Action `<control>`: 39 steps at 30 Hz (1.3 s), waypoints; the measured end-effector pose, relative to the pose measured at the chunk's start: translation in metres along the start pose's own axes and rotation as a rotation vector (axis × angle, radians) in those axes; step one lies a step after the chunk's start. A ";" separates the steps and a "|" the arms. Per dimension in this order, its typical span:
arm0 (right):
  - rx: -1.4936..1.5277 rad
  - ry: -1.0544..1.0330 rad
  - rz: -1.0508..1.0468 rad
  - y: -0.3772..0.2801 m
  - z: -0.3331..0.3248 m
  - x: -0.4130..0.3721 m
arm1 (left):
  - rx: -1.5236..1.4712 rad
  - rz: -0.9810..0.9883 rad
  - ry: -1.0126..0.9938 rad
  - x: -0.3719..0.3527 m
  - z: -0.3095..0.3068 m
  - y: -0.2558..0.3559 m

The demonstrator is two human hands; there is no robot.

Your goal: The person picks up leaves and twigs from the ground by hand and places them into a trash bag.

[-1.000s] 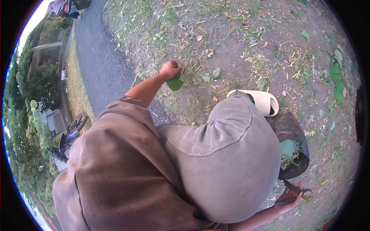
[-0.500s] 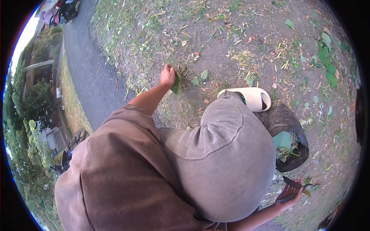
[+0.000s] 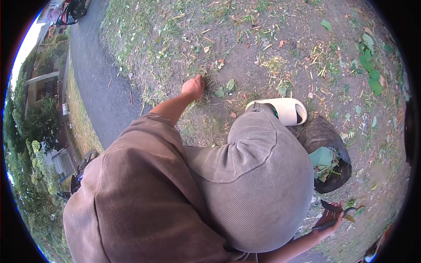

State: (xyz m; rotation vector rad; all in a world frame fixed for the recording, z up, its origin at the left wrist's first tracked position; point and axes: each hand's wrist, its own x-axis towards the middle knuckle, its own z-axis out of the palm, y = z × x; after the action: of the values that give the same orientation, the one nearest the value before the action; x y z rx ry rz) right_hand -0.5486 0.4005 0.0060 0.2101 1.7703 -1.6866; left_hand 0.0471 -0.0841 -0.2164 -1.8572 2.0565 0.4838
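My left hand (image 3: 194, 87) is down at the littered soil, its fingers curled together. Whatever they may hold is hidden from this angle. Beside its fingertips lie a wisp of dry grass and a pair of green leaves (image 3: 225, 90). At the lower right my right hand (image 3: 337, 222) is closed around dark-handled pruning shears (image 3: 326, 225), with a curved blade pointing right. Between that hand and my foot stands a dark plastic bag (image 3: 319, 133), its mouth open, with large green leaves (image 3: 322, 158) inside.
My bent knee (image 3: 263, 184) fills the middle, and a cream slide sandal (image 3: 287, 110) rests on the ground beside the bag. An asphalt path (image 3: 94, 79) runs along the left. Ivy-like leaves (image 3: 370, 65) trail at the upper right; cut stalks are scattered around.
My left hand has shifted slightly right and turned over. The green leaf that hung below it is out of sight. My right hand keeps the shears in nearly the same place.
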 end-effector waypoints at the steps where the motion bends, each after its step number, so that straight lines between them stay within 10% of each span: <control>1: 0.014 -0.002 -0.001 -0.001 0.002 -0.001 | 0.032 0.028 0.011 -0.003 -0.007 0.003; 21: -0.039 0.106 -0.015 0.007 0.015 -0.006 | 0.225 0.257 -0.281 0.002 -0.027 0.052; 35: -0.017 0.064 -0.086 -0.011 0.017 -0.021 | -0.346 0.342 -0.006 0.056 0.010 0.060; 38: 0.020 0.064 -0.112 -0.009 0.004 -0.017 | -0.704 0.558 0.304 0.054 -0.002 0.145; 39: 0.030 0.065 -0.119 -0.011 0.004 -0.016 | -0.662 0.635 0.119 0.034 -0.043 0.187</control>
State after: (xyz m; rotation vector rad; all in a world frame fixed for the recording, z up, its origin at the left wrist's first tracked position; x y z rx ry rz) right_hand -0.5409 0.4002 0.0245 0.1782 1.8377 -1.8099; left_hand -0.1433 -0.1161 -0.1873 -1.4823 2.7963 1.3802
